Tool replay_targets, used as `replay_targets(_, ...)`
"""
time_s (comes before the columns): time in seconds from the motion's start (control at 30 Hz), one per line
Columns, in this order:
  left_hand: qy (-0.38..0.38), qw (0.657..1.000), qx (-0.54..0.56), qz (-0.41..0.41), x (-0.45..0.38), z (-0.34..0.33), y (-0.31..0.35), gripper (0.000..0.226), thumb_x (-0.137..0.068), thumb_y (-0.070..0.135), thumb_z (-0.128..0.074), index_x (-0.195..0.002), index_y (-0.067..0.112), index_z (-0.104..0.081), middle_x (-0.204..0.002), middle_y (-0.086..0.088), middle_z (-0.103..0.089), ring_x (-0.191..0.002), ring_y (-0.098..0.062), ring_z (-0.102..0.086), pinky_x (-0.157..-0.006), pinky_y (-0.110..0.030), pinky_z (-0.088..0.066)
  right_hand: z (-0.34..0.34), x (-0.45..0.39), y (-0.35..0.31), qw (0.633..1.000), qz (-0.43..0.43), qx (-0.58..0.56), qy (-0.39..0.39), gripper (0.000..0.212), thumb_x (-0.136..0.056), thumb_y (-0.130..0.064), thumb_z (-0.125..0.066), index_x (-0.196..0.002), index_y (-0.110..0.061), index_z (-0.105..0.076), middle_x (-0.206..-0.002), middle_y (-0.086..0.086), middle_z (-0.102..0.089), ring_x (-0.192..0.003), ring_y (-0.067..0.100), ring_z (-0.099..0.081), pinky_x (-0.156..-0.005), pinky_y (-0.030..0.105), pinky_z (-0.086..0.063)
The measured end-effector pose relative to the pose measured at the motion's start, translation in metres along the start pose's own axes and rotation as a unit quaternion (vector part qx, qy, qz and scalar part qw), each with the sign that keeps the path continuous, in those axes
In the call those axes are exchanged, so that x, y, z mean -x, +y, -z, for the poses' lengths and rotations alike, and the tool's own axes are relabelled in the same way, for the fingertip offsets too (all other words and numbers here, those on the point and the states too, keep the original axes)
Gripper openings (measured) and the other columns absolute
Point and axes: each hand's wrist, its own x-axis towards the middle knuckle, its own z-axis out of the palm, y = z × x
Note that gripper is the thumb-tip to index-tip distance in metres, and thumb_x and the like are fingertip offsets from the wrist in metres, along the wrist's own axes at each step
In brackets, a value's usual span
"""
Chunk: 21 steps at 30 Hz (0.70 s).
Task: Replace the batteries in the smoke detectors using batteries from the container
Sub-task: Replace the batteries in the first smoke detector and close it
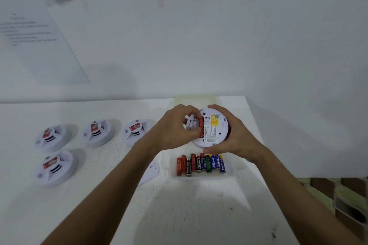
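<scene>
Battery (201, 127) swapping underway: my right hand (235, 139) cups the detector (214, 131), my left hand (179, 125) pinches its red cell. Next, I'd judge, seat it squarely.

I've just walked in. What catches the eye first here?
Two hands hold a white smoke detector turned back-up above the table; the left hand pinches a red battery at its compartment, the right hand cups its rim. Below lies a row of colourful batteries; four more detectors sit left.

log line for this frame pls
step: battery swap in held smoke detector | right hand: grips detector rim | left hand: pinches red battery at compartment | spare batteries in container | four detectors wait left
</scene>
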Motion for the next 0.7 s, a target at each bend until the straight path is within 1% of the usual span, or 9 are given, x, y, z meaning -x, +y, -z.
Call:
replay_targets(0.13,0.022,1.0,0.01,0.007,0.005,-0.007,0.0,0.028,-0.083,0.021,-0.067,-0.109,0.025,-0.06,-0.115,0.002,-0.054,-0.099,-0.011,-0.058,-0.073,-0.017,-0.052,-0.002,-0.001,-0.001,1.0,0.01,0.013,0.01,0.094,-0.051,-0.003,-0.092,-0.13,-0.031,-0.05,-0.116,-0.02,-0.065,-0.11,0.004,-0.061,-0.083,0.018,-0.053)
replay_targets(0.2,0.025,1.0,0.011,0.005,0.007,-0.01,-0.002,0.029,-0.083,0.021,-0.067,-0.111,0.024,-0.06,-0.114,0.003,-0.052,-0.099,-0.01,-0.057,-0.073,-0.016,-0.052,-0.001,-0.001,0.0,1.0,0.011,0.017,0.01,0.093,-0.05,-0.004,-0.092,-0.129,-0.031,-0.051,-0.114,-0.022,-0.065,-0.108,0.002,-0.062,-0.083,0.017,-0.053)
replay_targets(0.33,0.018,1.0,0.022,0.012,0.009,-0.011,-0.006,0.025,-0.082,0.024,-0.067,-0.106,0.028,-0.06,-0.112,0.004,-0.051,-0.099,-0.01,-0.058,-0.077,-0.022,-0.054,0.0,-0.002,0.003,0.999,0.011,0.034,0.001,0.097,-0.048,-0.012,-0.094,-0.133,-0.025,-0.05,-0.115,-0.022,-0.064,-0.11,0.004,-0.061,-0.084,0.015,-0.052)
replay_targets(0.37,0.019,0.999,0.023,0.015,0.009,-0.012,-0.007,0.026,-0.081,0.023,-0.068,-0.105,0.027,-0.06,-0.111,0.004,-0.051,-0.098,-0.011,-0.058,-0.077,-0.022,-0.053,-0.001,-0.002,0.003,0.999,0.009,0.036,0.0,0.096,-0.047,-0.014,-0.094,-0.133,-0.026,-0.051,-0.115,-0.022,-0.064,-0.11,0.005,-0.061,-0.084,0.015,-0.052)
replay_targets(0.43,0.026,0.999,0.019,0.018,0.008,-0.013,-0.008,0.028,-0.079,0.021,-0.071,-0.104,0.024,-0.059,-0.108,0.004,-0.05,-0.095,-0.01,-0.057,-0.073,-0.017,-0.05,-0.002,-0.004,0.003,0.999,0.005,0.039,-0.003,0.094,-0.047,-0.019,-0.094,-0.13,-0.032,-0.051,-0.115,-0.023,-0.065,-0.11,0.004,-0.062,-0.085,0.015,-0.052)
replay_targets(0.53,0.035,0.999,0.01,0.016,0.007,-0.015,-0.009,0.03,-0.077,0.02,-0.074,-0.101,0.021,-0.058,-0.104,0.003,-0.05,-0.09,-0.008,-0.054,-0.07,-0.011,-0.045,-0.005,-0.005,0.003,0.999,0.003,0.048,0.0,0.088,-0.049,-0.014,-0.091,-0.124,-0.037,-0.052,-0.114,-0.029,-0.065,-0.109,0.0,-0.062,-0.085,0.012,-0.05)
replay_targets(0.63,0.037,0.999,0.005,0.015,0.006,-0.016,-0.011,0.032,-0.076,0.021,-0.076,-0.101,0.019,-0.057,-0.103,0.003,-0.05,-0.09,-0.008,-0.053,-0.071,-0.01,-0.043,-0.006,-0.006,0.005,0.999,0.003,0.054,-0.001,0.087,-0.05,-0.012,-0.09,-0.124,-0.037,-0.051,-0.113,-0.031,-0.065,-0.108,-0.002,-0.062,-0.085,0.011,-0.049)
replay_targets(0.7,0.04,0.999,0.002,0.015,0.005,-0.017,-0.013,0.031,-0.075,0.021,-0.077,-0.099,0.019,-0.056,-0.102,0.003,-0.05,-0.089,-0.008,-0.053,-0.069,-0.008,-0.044,-0.006,-0.006,0.006,0.998,0.003,0.057,-0.003,0.088,-0.05,-0.009,-0.09,-0.124,-0.037,-0.052,-0.112,-0.03,-0.065,-0.107,-0.002,-0.062,-0.084,0.011,-0.05)
